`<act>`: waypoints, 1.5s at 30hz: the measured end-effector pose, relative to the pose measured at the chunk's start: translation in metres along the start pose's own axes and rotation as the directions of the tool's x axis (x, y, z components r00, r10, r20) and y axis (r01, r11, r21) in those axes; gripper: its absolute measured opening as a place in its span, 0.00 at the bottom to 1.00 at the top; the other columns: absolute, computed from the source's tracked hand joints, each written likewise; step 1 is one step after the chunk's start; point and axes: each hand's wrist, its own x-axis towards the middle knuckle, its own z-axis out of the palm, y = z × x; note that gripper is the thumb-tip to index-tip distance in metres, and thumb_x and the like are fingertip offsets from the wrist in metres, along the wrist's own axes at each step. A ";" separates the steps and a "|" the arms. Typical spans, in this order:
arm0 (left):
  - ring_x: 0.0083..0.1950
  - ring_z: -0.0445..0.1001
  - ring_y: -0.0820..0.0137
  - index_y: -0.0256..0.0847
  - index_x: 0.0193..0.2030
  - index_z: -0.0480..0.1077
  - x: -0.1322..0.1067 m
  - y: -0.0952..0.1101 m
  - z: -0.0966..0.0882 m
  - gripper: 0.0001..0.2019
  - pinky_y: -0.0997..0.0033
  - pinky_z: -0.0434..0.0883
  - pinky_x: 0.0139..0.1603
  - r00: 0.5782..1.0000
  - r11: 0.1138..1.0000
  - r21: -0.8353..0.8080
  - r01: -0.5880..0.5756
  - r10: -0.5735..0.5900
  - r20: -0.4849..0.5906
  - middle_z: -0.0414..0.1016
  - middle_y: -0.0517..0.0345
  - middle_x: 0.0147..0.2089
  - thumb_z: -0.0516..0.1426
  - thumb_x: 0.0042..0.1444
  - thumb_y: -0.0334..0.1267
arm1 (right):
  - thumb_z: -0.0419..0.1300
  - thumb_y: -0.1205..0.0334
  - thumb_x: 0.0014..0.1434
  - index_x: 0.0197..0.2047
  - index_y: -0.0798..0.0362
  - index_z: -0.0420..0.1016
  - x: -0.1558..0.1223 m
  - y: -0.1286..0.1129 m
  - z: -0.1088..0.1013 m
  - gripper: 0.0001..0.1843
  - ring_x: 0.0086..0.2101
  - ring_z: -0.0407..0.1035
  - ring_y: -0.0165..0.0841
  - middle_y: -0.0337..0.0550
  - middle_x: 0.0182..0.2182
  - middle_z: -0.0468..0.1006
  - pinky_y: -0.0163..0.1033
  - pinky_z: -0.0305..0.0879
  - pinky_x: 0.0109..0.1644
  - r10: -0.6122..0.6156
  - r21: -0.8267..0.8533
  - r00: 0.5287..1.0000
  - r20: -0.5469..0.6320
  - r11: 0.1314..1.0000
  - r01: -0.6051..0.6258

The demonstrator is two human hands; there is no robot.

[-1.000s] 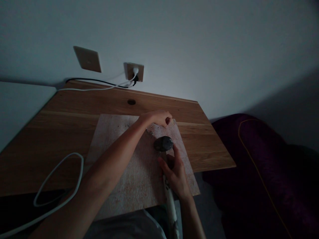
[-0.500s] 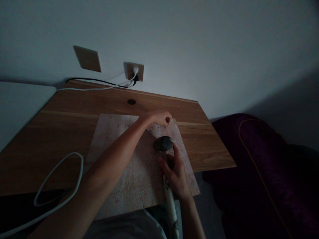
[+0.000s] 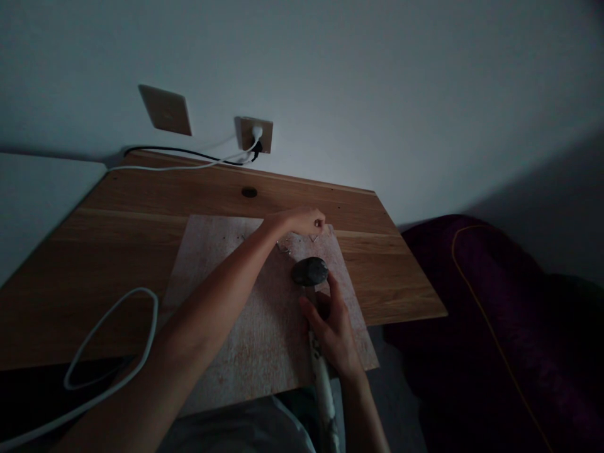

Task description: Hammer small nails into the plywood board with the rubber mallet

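Note:
In my right hand [image 3: 334, 327] is a mallet, gripped just below its dark head [image 3: 310, 272]; the worn whitish handle [image 3: 323, 390] runs down toward my body. My left hand [image 3: 306, 221] is closed at the far right part of a pale, rough board [image 3: 255, 340]. Its fingertips are bent close to the board, and what they hold, if anything, is too small to make out. Several small shiny metal bits, perhaps nails [image 3: 283, 248], lie on the board beneath my left wrist. The mallet head hovers over or rests near the board; I cannot tell which.
The board lies on a wooden desk [image 3: 396, 283] with a cable hole [image 3: 249, 192]. Cables run from a wall socket [image 3: 255, 134] along the back edge. A white cord [image 3: 153, 314] loops at the left, over or near my left forearm. Purple fabric [image 3: 453, 270] is at the right.
The fingers of my left hand have curled in slightly, and a small thin shape shows on the board below them. My right hand and the mallet have hardly moved.

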 end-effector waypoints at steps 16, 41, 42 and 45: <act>0.30 0.69 0.71 0.38 0.34 0.81 0.000 0.000 0.000 0.11 0.69 0.61 0.36 1.000 0.999 -0.053 -0.008 0.009 0.017 0.80 0.55 0.30 0.57 0.63 0.34 | 0.64 0.49 0.70 0.79 0.47 0.51 0.001 0.004 -0.001 0.42 0.22 0.67 0.34 0.30 0.26 0.69 0.37 0.64 0.23 -0.017 -0.024 1.000 -0.012 1.000 0.016; 0.28 0.70 0.74 0.37 0.30 0.82 -0.003 0.011 -0.008 0.13 0.72 0.61 0.34 0.997 0.988 -0.153 0.032 -0.020 0.079 0.80 0.57 0.29 0.58 0.63 0.35 | 0.63 0.48 0.71 0.80 0.48 0.49 0.000 0.003 0.000 0.43 0.23 0.66 0.33 0.31 0.27 0.69 0.36 0.64 0.23 -0.009 0.003 1.000 0.003 1.000 0.009; 0.28 0.70 0.74 0.37 0.29 0.82 -0.003 0.011 -0.008 0.14 0.72 0.61 0.34 0.997 0.987 -0.157 0.024 -0.011 0.082 0.80 0.57 0.29 0.58 0.63 0.35 | 0.63 0.48 0.71 0.79 0.49 0.49 0.000 0.002 0.000 0.43 0.23 0.66 0.33 0.31 0.26 0.70 0.35 0.64 0.23 -0.009 0.001 1.000 0.004 1.000 0.009; 0.27 0.68 0.75 0.38 0.27 0.81 -0.002 0.011 -0.007 0.15 0.72 0.60 0.33 0.996 0.988 -0.152 0.003 0.009 0.083 0.78 0.59 0.26 0.59 0.64 0.37 | 0.64 0.49 0.70 0.79 0.49 0.49 0.001 -0.002 0.000 0.43 0.21 0.66 0.32 0.29 0.26 0.69 0.34 0.64 0.22 -0.002 -0.002 1.000 0.005 1.000 0.002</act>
